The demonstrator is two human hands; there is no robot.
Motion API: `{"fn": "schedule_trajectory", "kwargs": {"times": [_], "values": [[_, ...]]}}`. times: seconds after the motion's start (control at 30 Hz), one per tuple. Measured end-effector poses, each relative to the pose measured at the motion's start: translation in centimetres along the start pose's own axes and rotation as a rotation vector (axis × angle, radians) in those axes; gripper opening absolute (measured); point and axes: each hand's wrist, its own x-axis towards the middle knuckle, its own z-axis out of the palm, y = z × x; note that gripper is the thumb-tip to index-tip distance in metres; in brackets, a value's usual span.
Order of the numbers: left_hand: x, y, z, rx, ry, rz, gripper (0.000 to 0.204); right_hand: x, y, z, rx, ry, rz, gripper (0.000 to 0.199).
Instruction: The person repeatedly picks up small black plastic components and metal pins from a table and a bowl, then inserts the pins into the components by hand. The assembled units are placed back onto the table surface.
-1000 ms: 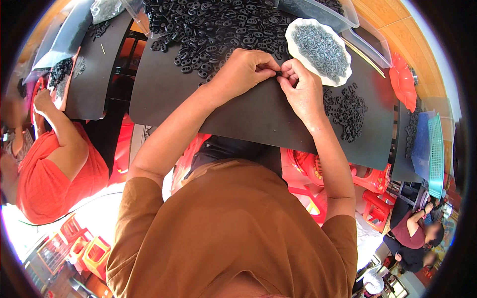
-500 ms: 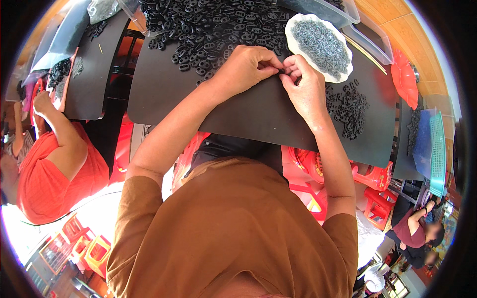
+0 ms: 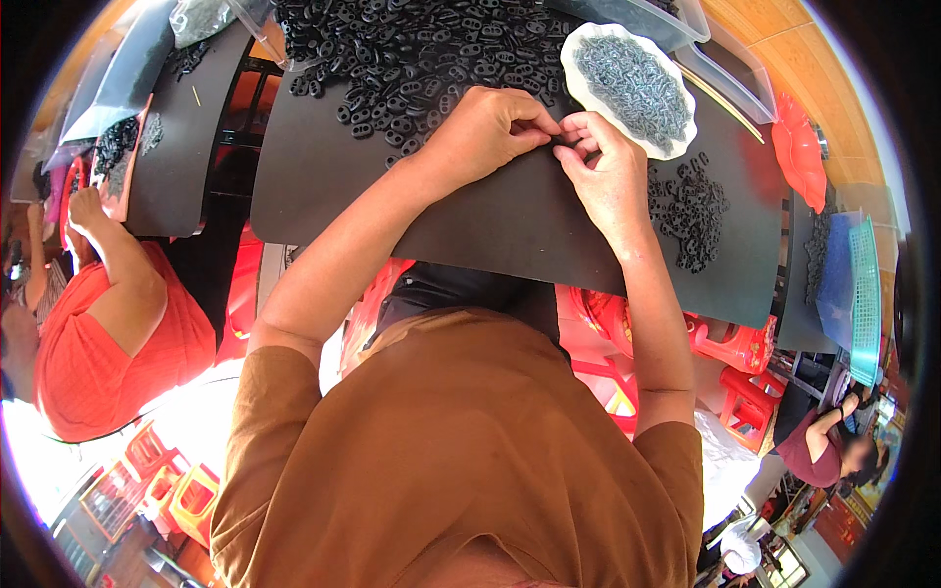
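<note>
My left hand [image 3: 493, 129] and my right hand [image 3: 603, 169] meet over the dark table [image 3: 510, 220], fingertips almost touching. Pinched between the left thumb and fingers is a small black plastic piece [image 3: 557, 141], mostly hidden by the fingertips. The right thumb and fingers are bent close around its other side; whether they grip it I cannot tell. Beyond my hands spreads a large heap of flat black oval pieces with holes [image 3: 392, 59]. Next to my right hand stands a white scalloped bowl [image 3: 689, 132] full of tiny grey, slender parts [image 3: 632, 83].
A smaller pile of black pieces [image 3: 696, 216] lies right of my right forearm. Clear plastic bins [image 3: 676, 29] stand at the far edge. A red scalloped dish [image 3: 799, 157] and a turquoise basket [image 3: 863, 304] are at the right. A person in red [image 3: 127, 333] sits at the left.
My right thumb and fingers have shifted slightly, with the thumb a little farther from the left fingertips. The left hand stays nearly in place.
</note>
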Motion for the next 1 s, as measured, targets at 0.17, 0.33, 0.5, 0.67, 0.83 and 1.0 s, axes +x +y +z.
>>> {"fn": "schedule_trajectory", "kwargs": {"times": [0.17, 0.33, 0.5, 0.67, 0.83, 1.0], "values": [[0.02, 0.24, -0.04, 0.038, -0.008, 0.028, 0.012, -0.11, 0.57, 0.04, 0.052, 0.018, 0.016, 0.020], [0.00, -0.16, 0.12, 0.016, 0.008, 0.060, 0.011, -0.11, 0.91, 0.26, 0.038, 0.038, 0.004, 0.018], [0.04, 0.01, -0.03, 0.036, 0.005, 0.070, 0.011, -0.15, 0.88, 0.28, 0.027, 0.048, -0.002, 0.016], [-0.02, -0.14, 0.03, 0.036, 0.003, 0.052, 0.011, -0.32, 0.52, 0.29, 0.060, 0.072, -0.022, 0.014], [0.01, 0.12, 0.02, 0.022, 0.000, 0.025, 0.011, -0.39, 0.76, 0.36, 0.054, 0.095, -0.070, 0.012], [-0.01, -0.18, 0.16, 0.005, 0.007, 0.048, 0.010, -0.34, 1.11, 0.66, 0.047, 0.119, -0.103, 0.011]]}}
